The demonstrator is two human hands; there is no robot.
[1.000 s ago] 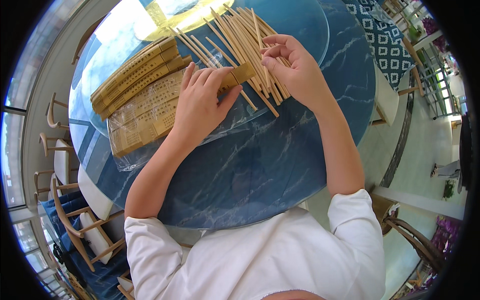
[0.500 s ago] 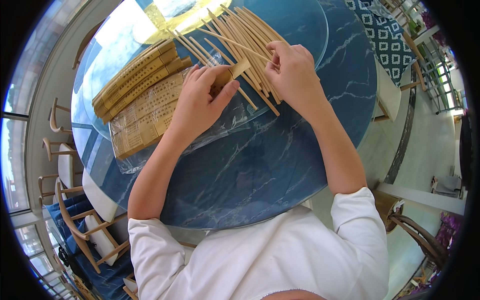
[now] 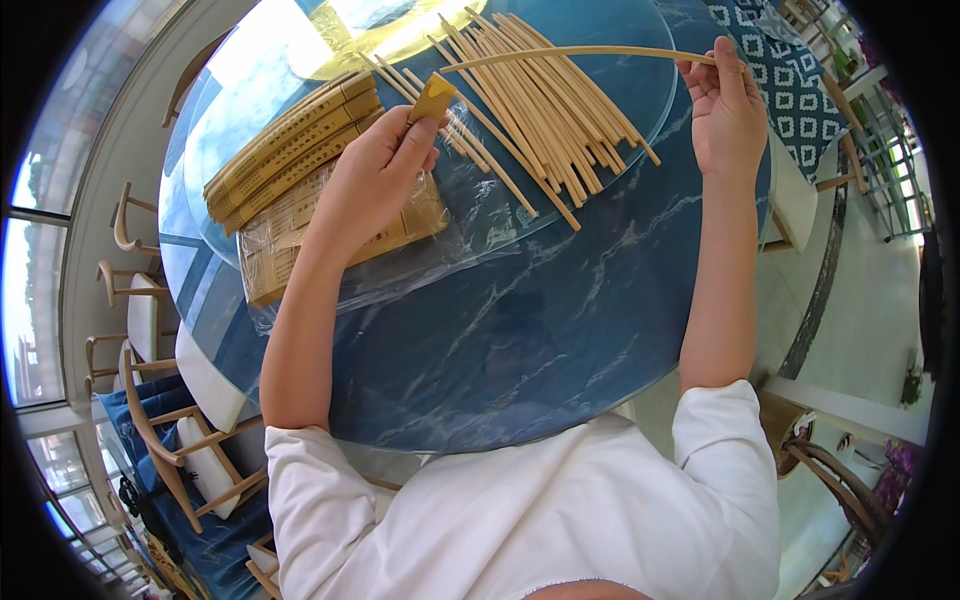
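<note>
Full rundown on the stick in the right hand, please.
The wooden stick is slim, pale tan, plain and smooth-looking, apparently bare wood. It looks gently bowed, possibly from the fisheye lens. The right hand grips its right end; from there it spans leftward above the pile of similar sticks. Its left end meets the top of the gold-brown paper sleeve held in the left hand; whether the tip is inside can't be told.
</note>
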